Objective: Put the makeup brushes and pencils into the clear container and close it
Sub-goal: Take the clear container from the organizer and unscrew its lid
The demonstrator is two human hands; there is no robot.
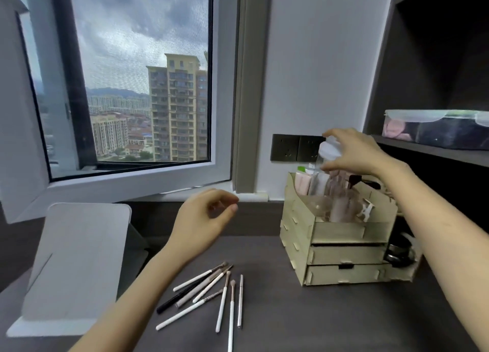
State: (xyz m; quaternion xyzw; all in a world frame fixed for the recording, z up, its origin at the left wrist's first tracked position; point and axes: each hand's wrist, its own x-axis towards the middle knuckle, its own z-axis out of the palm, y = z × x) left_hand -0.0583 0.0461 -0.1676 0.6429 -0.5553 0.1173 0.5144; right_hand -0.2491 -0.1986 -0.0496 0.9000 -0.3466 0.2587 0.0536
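Several makeup brushes and pencils (pixel 209 293) lie scattered on the dark desk, mostly white-handled, with one black pencil at the left of the pile. My right hand (pixel 352 153) is closed around the white-lidded top of a clear container (pixel 328 153), holding it above the top tray of the pale wooden organizer (pixel 341 232). The container's lower part is blurred against the bottles behind it. My left hand (pixel 206 219) hovers over the desk above the brushes, fingers loosely curled and empty.
A white tablet stand (pixel 76 261) leans at the left. The organizer holds bottles and packets and has two drawers. A dark jar (pixel 399 251) sits to its right. A lidded box (pixel 436 129) rests on the shelf. The window (pixel 127 87) is behind.
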